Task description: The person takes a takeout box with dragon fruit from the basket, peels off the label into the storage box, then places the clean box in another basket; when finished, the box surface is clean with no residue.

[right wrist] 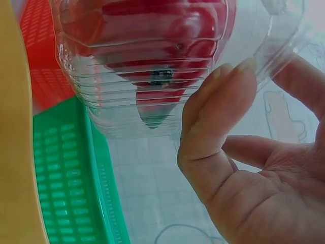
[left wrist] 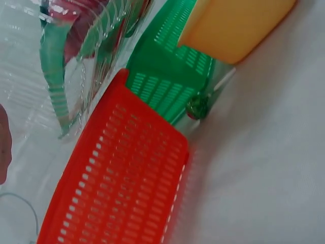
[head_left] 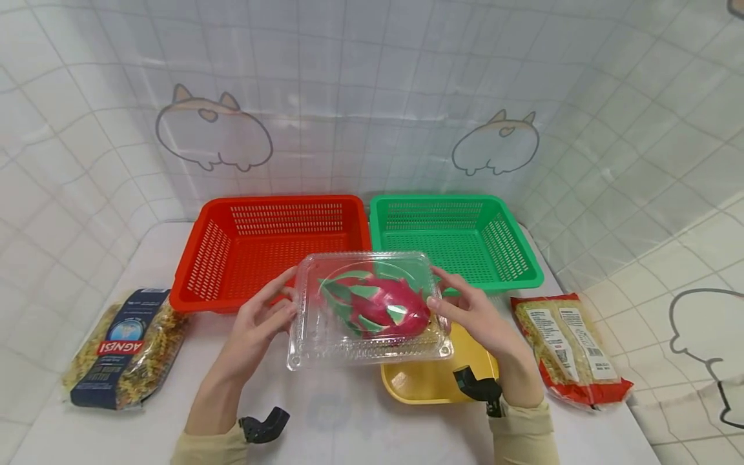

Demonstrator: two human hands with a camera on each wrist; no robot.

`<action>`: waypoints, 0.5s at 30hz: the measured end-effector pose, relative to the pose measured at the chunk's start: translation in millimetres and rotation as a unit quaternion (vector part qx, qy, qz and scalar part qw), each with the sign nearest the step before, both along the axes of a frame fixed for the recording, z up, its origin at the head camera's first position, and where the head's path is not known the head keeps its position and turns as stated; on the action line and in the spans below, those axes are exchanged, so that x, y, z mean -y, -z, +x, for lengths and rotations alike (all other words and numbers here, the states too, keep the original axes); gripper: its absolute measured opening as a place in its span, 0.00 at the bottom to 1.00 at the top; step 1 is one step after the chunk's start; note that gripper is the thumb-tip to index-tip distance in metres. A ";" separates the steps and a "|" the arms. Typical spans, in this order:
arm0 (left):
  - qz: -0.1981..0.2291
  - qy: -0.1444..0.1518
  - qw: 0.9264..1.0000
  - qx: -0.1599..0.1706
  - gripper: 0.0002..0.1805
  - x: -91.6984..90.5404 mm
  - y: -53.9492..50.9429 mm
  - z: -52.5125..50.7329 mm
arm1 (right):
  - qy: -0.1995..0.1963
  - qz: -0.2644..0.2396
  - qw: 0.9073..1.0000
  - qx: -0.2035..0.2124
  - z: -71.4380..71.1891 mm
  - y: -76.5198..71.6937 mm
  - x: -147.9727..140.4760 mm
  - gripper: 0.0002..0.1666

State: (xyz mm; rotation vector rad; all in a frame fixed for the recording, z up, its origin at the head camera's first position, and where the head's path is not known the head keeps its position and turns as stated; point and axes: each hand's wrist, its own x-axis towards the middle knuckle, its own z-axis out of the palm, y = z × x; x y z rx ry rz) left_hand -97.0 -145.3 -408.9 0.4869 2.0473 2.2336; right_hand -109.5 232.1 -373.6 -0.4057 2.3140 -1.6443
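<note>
Both hands hold a clear plastic food container (head_left: 372, 355) above the table, with a pink and green dragon fruit (head_left: 401, 307) inside it. The left hand (head_left: 252, 332) grips the container's left edge. At the opposite edge, the right hand (head_left: 479, 316) pinches the rim between thumb and fingers; the right wrist view shows its curled fingers (right wrist: 218, 112) against the plastic. Only a sliver of the left hand appears in the left wrist view. Below the container's right part stands a yellow basin (head_left: 418, 381), partly covered by it.
A red basket (head_left: 203, 258) and a green basket (head_left: 511, 248) stand side by side behind the container. An Agnesi pasta bag (head_left: 124, 349) lies at left, another pasta bag (head_left: 572, 349) at right. In the left wrist view, a green-wrapped lollipop (left wrist: 198, 105) lies near the green basket.
</note>
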 end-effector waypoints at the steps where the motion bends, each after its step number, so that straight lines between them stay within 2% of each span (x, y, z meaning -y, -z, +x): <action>1: -0.004 -0.003 1.000 0.004 0.30 -2.1 -1.1 -0.8 | 0.004 -0.001 1.000 0.000 -0.4 0.5 -1.0 0.40; 6: -0.030 -0.014 0.999 0.023 0.28 -12.2 -5.3 -3.4 | 0.028 0.004 1.000 -0.001 -1.3 1.1 -5.6 0.38; 11: -0.045 -0.027 0.998 0.027 0.29 -23.3 -7.3 -7.1 | 0.050 0.013 0.999 -0.011 -1.7 -0.8 -9.7 0.37; 15: -0.047 -0.036 0.998 0.026 0.30 -33.0 -7.1 -12.4 | 0.071 0.000 0.997 -0.009 -2.5 -1.6 -13.1 0.35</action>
